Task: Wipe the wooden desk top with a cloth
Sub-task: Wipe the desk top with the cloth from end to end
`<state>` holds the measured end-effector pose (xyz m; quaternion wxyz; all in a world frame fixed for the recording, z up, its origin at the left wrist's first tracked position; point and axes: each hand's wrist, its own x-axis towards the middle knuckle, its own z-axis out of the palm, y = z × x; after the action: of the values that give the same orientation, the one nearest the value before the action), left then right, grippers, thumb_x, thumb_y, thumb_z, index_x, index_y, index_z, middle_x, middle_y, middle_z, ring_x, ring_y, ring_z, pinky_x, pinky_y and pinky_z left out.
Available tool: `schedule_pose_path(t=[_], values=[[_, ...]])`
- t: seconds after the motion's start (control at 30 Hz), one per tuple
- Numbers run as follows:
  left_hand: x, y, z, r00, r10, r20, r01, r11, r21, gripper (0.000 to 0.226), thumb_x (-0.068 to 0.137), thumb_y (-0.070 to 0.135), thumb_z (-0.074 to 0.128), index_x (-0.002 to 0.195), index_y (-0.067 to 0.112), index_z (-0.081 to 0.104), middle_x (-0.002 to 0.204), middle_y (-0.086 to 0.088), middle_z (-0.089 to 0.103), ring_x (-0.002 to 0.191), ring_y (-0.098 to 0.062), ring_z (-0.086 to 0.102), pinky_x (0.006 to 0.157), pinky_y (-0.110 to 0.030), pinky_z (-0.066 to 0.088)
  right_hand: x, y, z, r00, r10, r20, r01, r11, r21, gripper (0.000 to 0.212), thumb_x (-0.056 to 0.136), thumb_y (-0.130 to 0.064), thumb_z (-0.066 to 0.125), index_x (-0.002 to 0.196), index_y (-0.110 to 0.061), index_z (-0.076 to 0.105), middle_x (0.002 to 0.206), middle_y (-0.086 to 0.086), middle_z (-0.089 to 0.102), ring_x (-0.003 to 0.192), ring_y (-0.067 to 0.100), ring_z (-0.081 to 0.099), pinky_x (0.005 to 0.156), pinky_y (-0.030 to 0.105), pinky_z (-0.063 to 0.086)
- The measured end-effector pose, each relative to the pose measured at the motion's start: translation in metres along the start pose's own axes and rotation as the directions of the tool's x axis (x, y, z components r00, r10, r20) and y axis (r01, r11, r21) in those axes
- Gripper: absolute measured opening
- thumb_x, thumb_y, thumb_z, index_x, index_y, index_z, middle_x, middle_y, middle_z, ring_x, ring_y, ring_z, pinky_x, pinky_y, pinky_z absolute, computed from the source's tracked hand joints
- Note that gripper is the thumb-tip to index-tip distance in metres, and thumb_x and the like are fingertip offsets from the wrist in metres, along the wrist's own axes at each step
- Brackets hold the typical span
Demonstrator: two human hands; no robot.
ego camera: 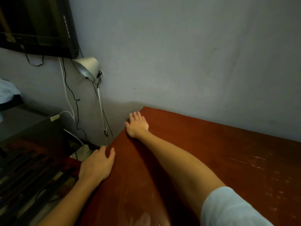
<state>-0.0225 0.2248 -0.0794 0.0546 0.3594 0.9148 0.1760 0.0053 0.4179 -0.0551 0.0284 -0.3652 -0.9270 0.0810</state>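
Right hand flat at the far left corner of the counter; no cloth plainly in sight.

Right hand reached across, fingers straight and spread, palm down on the wood near the corner. A pale patch at its edge may have been cloth or glare; could not tell. Left hand lay over the near left edge, fingers bent down the side, thumb on top, holding the edge. Counter ran from the lower middle to the right, back edge against the wall. Top looked hard, smooth and glossy, likely slick under a soft, light cloth, so a flat palm seemed the best hold, with the edge to brace on. Faint streaks showed to the right. A lamp hung just past the corner.
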Motion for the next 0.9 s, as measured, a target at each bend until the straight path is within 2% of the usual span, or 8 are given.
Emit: schedule_pose_path(t=[0.1,0.2,0.27,0.4,0.5,0.63,0.77,0.9], values=[[-0.001,0.002,-0.001,1.0,0.003,-0.019,-0.003,1.0,-0.013,0.056,0.097,0.057,0.021,0.135,0.024,0.045,0.129,-0.004,0.056,0.111,-0.022,0.057,0.086,-0.035,0.046,-0.021,0.002,0.0,0.969,-0.24,0.05,0.241,0.97,-0.016,0.056,0.104,-0.036,0.02,0.153,-0.012,0.008,0.161,0.007,0.002,0.148,0.02,-0.003,0.119,0.037,0.002],[-0.005,0.003,-0.003,0.996,0.055,-0.073,-0.06,0.996,-0.07,0.054,0.099,0.05,0.029,0.143,0.02,0.038,0.138,-0.006,0.05,0.119,-0.022,0.053,0.092,-0.037,0.046,-0.047,0.034,-0.007,0.956,-0.291,0.05,0.291,0.957,-0.007,0.054,0.104,-0.036,0.021,0.153,-0.014,0.01,0.161,0.005,0.004,0.148,0.02,0.0,0.119,0.036,0.004],[-0.008,0.004,-0.004,0.986,0.118,-0.12,-0.129,0.988,-0.09,0.054,0.099,0.044,0.035,0.146,0.018,0.034,0.142,-0.007,0.046,0.124,-0.022,0.05,0.097,-0.038,0.045,-0.059,0.069,-0.014,0.976,-0.215,0.017,0.215,0.977,-0.008,0.054,0.105,-0.036,0.022,0.153,-0.015,0.011,0.161,0.005,0.005,0.148,0.02,0.001,0.118,0.035,0.005],[-0.013,0.007,-0.007,0.968,0.19,-0.161,-0.209,0.972,-0.106,0.051,0.1,0.036,0.04,0.147,0.017,0.034,0.145,-0.006,0.043,0.129,-0.021,0.046,0.102,-0.038,0.042,-0.078,0.162,-0.03,0.997,0.063,-0.047,-0.063,0.998,0.009,0.054,0.104,-0.036,0.022,0.153,-0.016,0.011,0.161,0.004,0.004,0.148,0.019,0.001,0.118,0.033,0.005],[-0.014,0.008,-0.007,0.961,0.218,-0.169,-0.239,0.964,-0.115,0.049,0.1,0.033,0.041,0.146,0.017,0.035,0.145,-0.006,0.044,0.129,-0.021,0.046,0.103,-0.038,0.041,-0.095,0.236,-0.041,0.959,0.269,-0.087,-0.269,0.963,0.002,0.054,0.104,-0.035,0.022,0.153,-0.012,0.013,0.16,0.007,0.007,0.148,0.021,0.004,0.119,0.035,0.007],[-0.011,0.007,-0.007,0.968,0.204,-0.144,-0.22,0.969,-0.108,0.049,0.1,0.034,0.039,0.145,0.015,0.037,0.144,-0.007,0.045,0.128,-0.021,0.047,0.103,-0.039,0.041,-0.113,0.302,-0.051,0.865,0.482,-0.139,-0.486,0.874,0.007,0.055,0.104,-0.035,0.02,0.15,-0.006,0.018,0.158,0.013,0.015,0.146,0.028,0.012,0.118,0.042,0.014],[-0.01,0.009,-0.006,0.974,0.189,-0.128,-0.202,0.974,-0.099,0.049,0.1,0.036,0.037,0.145,0.016,0.037,0.143,-0.006,0.046,0.126,-0.021,0.048,0.101,-0.039,0.043,-0.109,0.288,-0.049,0.81,0.567,-0.149,-0.57,0.821,0.028,0.055,0.104,-0.035,0.019,0.152,-0.008,0.014,0.16,0.01,0.009,0.147,0.026,0.004,0.119,0.04,0.008],[-0.011,0.009,-0.008,0.977,0.179,-0.119,-0.193,0.975,-0.112,0.049,0.1,0.037,0.037,0.144,0.016,0.039,0.142,-0.007,0.047,0.125,-0.022,0.049,0.1,-0.039,0.044,-0.092,0.239,-0.044,0.911,0.394,-0.12,-0.399,0.917,-0.018,0.056,0.104,-0.037,0.021,0.152,-0.01,0.013,0.16,0.008,0.008,0.148,0.023,0.003,0.119,0.037,0.007]])
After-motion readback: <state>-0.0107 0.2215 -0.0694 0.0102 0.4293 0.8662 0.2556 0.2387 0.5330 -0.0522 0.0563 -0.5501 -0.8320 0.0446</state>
